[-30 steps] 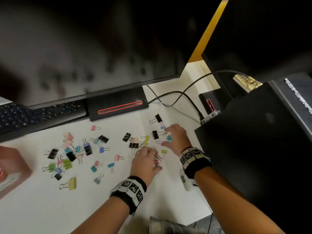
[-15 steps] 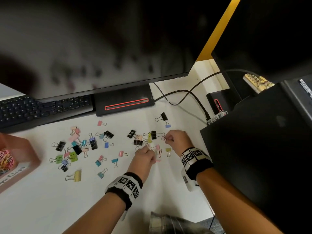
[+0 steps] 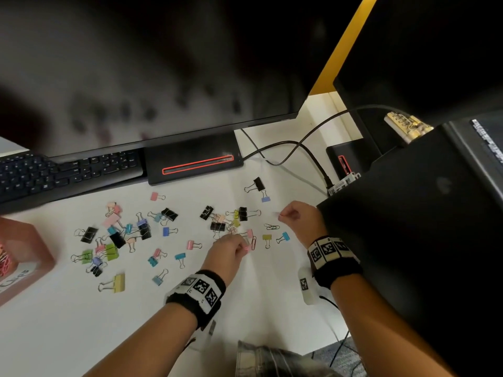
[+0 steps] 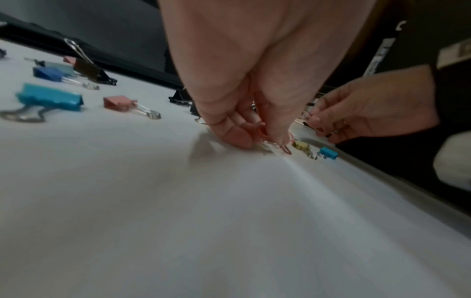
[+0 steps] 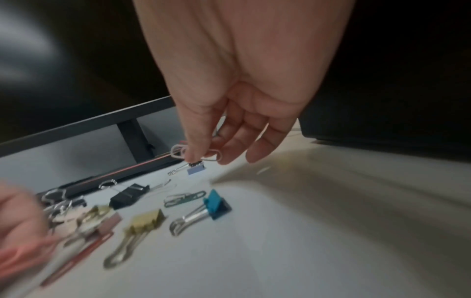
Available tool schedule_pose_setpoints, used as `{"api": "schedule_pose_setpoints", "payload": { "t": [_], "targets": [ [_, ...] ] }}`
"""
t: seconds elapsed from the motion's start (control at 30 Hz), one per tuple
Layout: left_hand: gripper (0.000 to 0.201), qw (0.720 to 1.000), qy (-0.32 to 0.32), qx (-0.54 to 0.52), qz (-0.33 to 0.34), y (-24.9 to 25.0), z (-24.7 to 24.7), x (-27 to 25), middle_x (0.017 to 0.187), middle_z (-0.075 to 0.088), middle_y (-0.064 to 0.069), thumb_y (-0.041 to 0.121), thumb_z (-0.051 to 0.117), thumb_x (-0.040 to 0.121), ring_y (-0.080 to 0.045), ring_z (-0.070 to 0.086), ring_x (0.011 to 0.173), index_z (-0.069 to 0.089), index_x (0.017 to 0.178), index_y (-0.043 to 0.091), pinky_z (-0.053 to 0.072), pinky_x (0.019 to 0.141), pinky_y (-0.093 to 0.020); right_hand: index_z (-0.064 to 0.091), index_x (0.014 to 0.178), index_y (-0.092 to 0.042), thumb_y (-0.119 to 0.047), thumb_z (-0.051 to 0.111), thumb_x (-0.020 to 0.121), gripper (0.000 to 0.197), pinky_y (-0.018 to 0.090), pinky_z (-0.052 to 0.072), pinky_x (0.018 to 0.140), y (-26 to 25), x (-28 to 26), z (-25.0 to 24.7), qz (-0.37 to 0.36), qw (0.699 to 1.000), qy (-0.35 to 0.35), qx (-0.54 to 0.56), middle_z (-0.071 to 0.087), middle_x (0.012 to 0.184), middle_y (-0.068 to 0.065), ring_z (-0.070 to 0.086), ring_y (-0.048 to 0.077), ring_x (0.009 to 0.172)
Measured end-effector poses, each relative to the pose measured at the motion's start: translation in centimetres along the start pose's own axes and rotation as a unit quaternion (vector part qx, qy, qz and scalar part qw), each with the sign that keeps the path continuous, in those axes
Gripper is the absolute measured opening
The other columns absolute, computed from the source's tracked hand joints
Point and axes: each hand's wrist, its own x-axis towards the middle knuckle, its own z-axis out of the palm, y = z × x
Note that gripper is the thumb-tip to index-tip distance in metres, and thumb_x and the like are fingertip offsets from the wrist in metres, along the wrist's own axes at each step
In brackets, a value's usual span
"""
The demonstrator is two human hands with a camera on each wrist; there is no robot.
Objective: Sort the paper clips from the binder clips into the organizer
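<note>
Coloured and black binder clips (image 3: 141,229) lie scattered on the white desk (image 3: 81,322) with a few paper clips among them. My left hand (image 3: 239,247) (image 4: 257,135) pinches pink paper clips (image 4: 262,131) right at the desk surface. Beside it lies a red paper clip (image 3: 253,242). Lifted above the desk, my right hand (image 3: 281,215) (image 5: 201,159) pinches pale paper clips (image 5: 178,151) between thumb and forefinger. Below it lie a green paper clip (image 3: 271,227) (image 5: 184,198), a teal binder clip (image 3: 284,236) (image 5: 214,203) and a yellow one (image 3: 267,238) (image 5: 145,220). The pink organizer (image 3: 24,257), holding paper clips, is at the far left.
A monitor's base (image 3: 190,161) and a black keyboard (image 3: 62,172) line the back of the desk. Cables (image 3: 294,148) run at the back right. A black box (image 3: 408,240) stands close against my right wrist. The desk's front edge is near my forearms.
My right hand has drawn back to the right and lifted off the desk with pale paper clips in its pinch. The left hand has stayed over the pink clips, closing its fingers on them.
</note>
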Motion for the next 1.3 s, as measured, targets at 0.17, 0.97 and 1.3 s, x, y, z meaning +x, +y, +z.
{"api": "schedule_pose_setpoints", "payload": {
  "t": [0.17,0.97,1.3],
  "targets": [
    [0.016,1.000,0.001,-0.021,-0.022,0.9,1.4,1.1,0.073,0.059,0.001,0.025,0.064,0.084,-0.016,0.055,0.072,0.052,0.080,0.015,0.038,0.060,-0.018,0.064,0.109,-0.020,-0.019,0.066,0.083,0.027,0.039,0.049,0.090,-0.2,-0.2,0.7,-0.072,0.980,-0.119,-0.143,0.060,0.081,-0.008,0.057,0.015,0.088],
    [0.015,0.994,0.025,0.100,0.039,-1.5,1.2,-1.9,0.089,0.062,-0.011,-0.002,0.063,0.080,-0.028,0.058,0.080,0.066,0.092,0.007,0.044,0.071,-0.026,0.070,0.093,-0.009,-0.016,0.059,0.088,0.015,0.030,0.047,0.079,-1.1,-0.8,3.9,-0.090,0.969,-0.136,-0.183,0.062,0.096,0.009,0.061,0.024,0.088],
    [0.003,0.992,0.110,-0.049,-0.026,-3.5,-3.7,-4.3,0.069,0.056,0.000,0.008,0.060,0.086,-0.003,0.048,0.065,0.060,0.083,0.006,0.031,0.098,-0.023,0.070,0.086,-0.016,-0.021,0.067,0.083,0.006,0.028,0.049,0.076,-1.4,-2.2,3.8,-0.142,0.971,-0.138,-0.134,0.059,0.082,-0.006,0.058,0.014,0.077]
  ]
}}
